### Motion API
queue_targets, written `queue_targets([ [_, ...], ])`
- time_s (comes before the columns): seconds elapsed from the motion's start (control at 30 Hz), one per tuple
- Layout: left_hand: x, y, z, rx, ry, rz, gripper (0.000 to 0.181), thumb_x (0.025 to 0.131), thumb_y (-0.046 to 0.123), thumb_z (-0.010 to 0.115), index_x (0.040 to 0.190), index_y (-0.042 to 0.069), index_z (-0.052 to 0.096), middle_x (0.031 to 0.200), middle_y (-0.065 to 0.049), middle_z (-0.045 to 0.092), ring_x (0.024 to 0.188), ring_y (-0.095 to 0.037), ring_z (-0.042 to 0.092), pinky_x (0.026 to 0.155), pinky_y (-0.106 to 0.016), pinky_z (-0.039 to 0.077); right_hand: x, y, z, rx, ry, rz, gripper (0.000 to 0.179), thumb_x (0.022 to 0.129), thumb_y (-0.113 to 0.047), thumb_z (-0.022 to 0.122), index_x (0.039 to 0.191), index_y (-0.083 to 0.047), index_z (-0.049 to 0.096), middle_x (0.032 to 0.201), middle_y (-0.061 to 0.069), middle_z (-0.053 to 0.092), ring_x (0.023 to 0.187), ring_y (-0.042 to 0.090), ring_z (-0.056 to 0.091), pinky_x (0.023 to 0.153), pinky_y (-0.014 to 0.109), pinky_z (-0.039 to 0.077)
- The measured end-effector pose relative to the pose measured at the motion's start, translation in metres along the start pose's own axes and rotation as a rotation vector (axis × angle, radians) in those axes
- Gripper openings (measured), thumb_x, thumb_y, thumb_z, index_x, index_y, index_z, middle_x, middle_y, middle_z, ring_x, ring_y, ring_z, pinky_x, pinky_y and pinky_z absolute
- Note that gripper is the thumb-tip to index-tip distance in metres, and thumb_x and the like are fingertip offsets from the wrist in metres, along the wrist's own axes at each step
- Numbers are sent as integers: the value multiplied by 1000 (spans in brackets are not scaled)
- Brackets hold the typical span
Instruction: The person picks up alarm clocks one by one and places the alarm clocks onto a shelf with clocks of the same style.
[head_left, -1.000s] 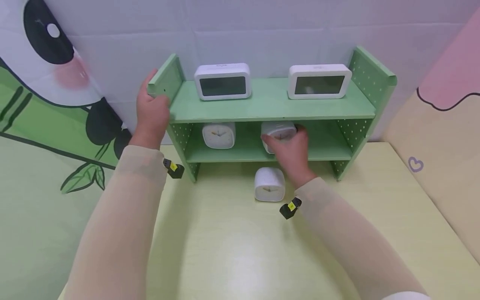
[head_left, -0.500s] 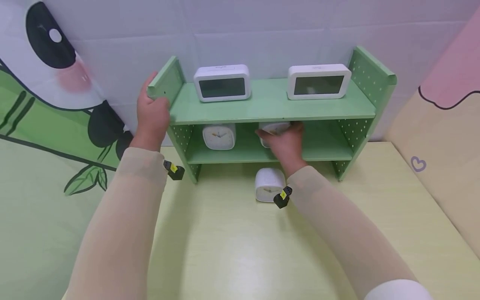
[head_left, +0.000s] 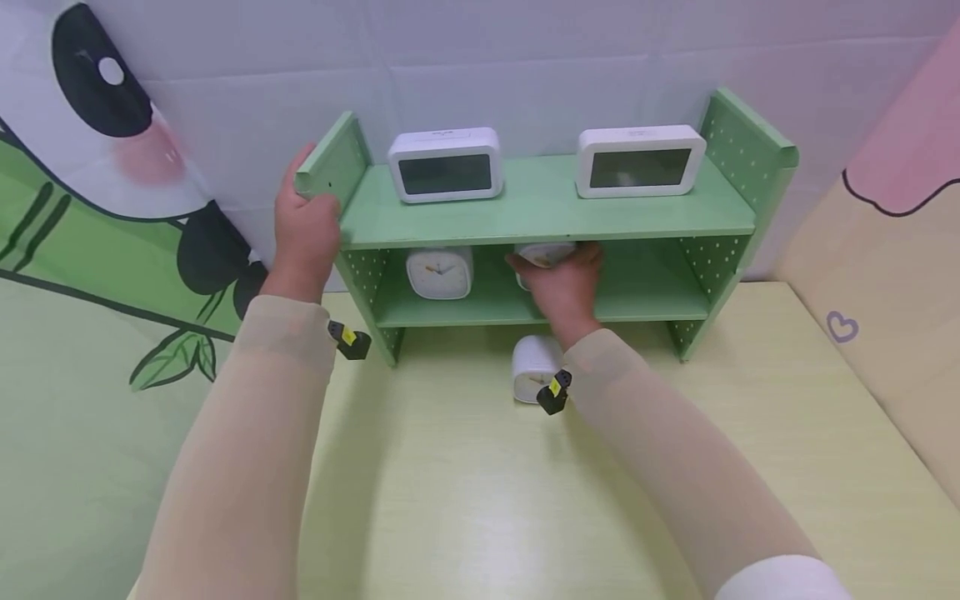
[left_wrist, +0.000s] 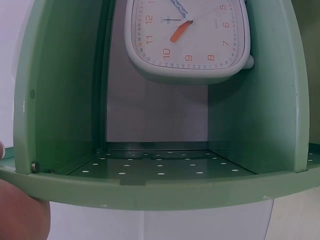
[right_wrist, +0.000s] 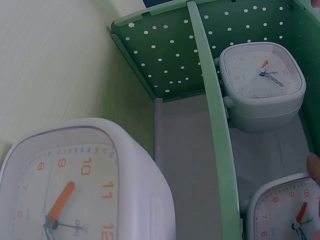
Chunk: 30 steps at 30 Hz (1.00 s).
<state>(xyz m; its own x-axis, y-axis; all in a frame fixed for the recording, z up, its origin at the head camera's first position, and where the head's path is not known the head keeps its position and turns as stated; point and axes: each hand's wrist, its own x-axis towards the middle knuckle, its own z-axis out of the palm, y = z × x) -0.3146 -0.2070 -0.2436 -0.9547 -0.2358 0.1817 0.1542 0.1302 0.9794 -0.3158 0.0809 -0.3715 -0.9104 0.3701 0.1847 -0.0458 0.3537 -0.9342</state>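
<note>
My left hand (head_left: 306, 237) grips the front edge of the left side panel of a green two-tier shelf (head_left: 547, 223). Inside the lower tier, my right hand (head_left: 566, 287) holds a white alarm clock (head_left: 546, 252) by its sides, thumb at the left. Its dial (right_wrist: 285, 215) shows partly in the right wrist view; the fingers hide the rest. To its left on the same tier stands a second white alarm clock (head_left: 440, 273), facing front. A third alarm clock (head_left: 534, 367) stands on the table before the shelf, partly covered by the right wrist's camera.
Two white digital clocks with dark screens stand on the top tier, one at the left (head_left: 446, 172) and one at the right (head_left: 639, 167). A pale wood table (head_left: 465, 483) bears the shelf. Behind rises a lilac wall covering (head_left: 517, 83) with cartoon prints.
My right hand has moved deeper into the lower tier and slightly left, carrying the alarm clock farther back beneath the top board. My left hand keeps its grip on the side panel.
</note>
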Motion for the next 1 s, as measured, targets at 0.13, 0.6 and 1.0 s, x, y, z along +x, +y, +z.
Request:
queue_targets([
  [0.13, 0, 1, 1, -11, 8, 2, 78, 95, -4, 36, 159, 40, 35, 153, -1, 42, 132, -23, 41, 108, -42, 37, 0, -2, 1, -27, -2, 13, 122, 74, -54, 89, 155, 0, 17, 149, 20, 32, 138, 33, 37, 115, 41, 35],
  [0.6, -1, -1, 1, -21, 11, 4, 77, 95, -3, 36, 160, 38, 34, 155, 0, 42, 136, -21, 40, 111, -40, 35, -19, -1, -7, 82, 5, 57, 114, 74, -45, 91, 158, -6, 24, 154, 14, 35, 139, 28, 39, 114, 39, 35],
  [1.0, 0, -1, 2, -27, 7, 16, 78, 94, -4, 35, 159, 39, 35, 154, 0, 41, 135, -22, 41, 110, -42, 35, -65, 26, -39, 200, -3, 6, 99, 85, -36, 85, 156, -6, 23, 159, 13, 26, 147, 29, 26, 118, 41, 28],
])
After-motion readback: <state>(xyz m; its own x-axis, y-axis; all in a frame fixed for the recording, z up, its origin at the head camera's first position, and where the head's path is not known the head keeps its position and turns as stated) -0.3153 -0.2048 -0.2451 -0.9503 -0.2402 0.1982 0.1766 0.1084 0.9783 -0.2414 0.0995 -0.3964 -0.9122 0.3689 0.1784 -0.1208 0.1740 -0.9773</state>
